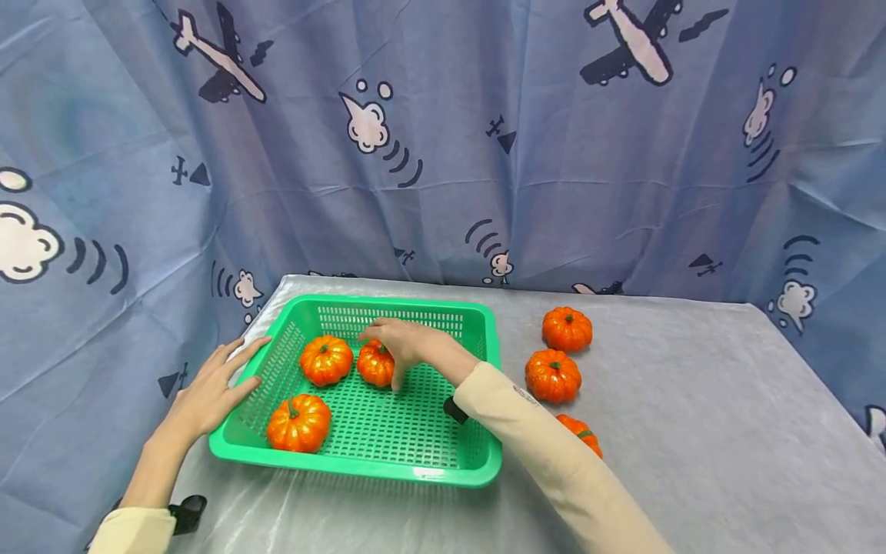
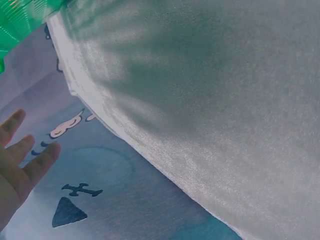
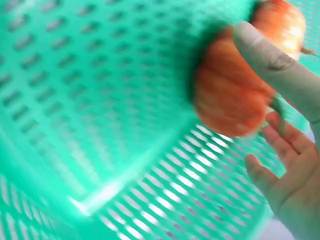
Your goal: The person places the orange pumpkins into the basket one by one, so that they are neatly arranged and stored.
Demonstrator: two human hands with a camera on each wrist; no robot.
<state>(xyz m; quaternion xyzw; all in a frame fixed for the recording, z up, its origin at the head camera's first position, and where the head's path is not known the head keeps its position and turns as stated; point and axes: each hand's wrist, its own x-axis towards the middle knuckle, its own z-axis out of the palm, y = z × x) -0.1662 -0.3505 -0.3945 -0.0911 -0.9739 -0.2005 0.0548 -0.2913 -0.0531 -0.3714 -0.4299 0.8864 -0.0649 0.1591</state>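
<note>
A green plastic basket (image 1: 360, 471) holds three glossy orange mini pumpkins. My right hand (image 1: 404, 342) reaches over the pumpkin (image 1: 374, 365) near the basket's far side, thumb and fingers spread about it. In the right wrist view, the thumb (image 3: 270, 62) overlaps that blurred pumpkin (image 3: 227, 92), and the fingers (image 3: 287, 150) are loosely spread near its stem. The other two are a pumpkin (image 1: 326, 360) at back left and a pumpkin (image 1: 299, 423) at front left. At the basket's left rim lies my left hand (image 1: 208, 392), fingers extended; the left wrist view catches only its fingers (image 2: 30, 155).
Right of the basket, a row of orange pumpkins stands on the grey-covered table (image 1: 692, 400): a far one (image 1: 567, 329), a middle one (image 1: 553, 376), and a near one (image 1: 580, 432) partly behind my right sleeve (image 1: 547, 446). A blue airplane-print curtain (image 1: 443, 215) hangs behind and beside the table.
</note>
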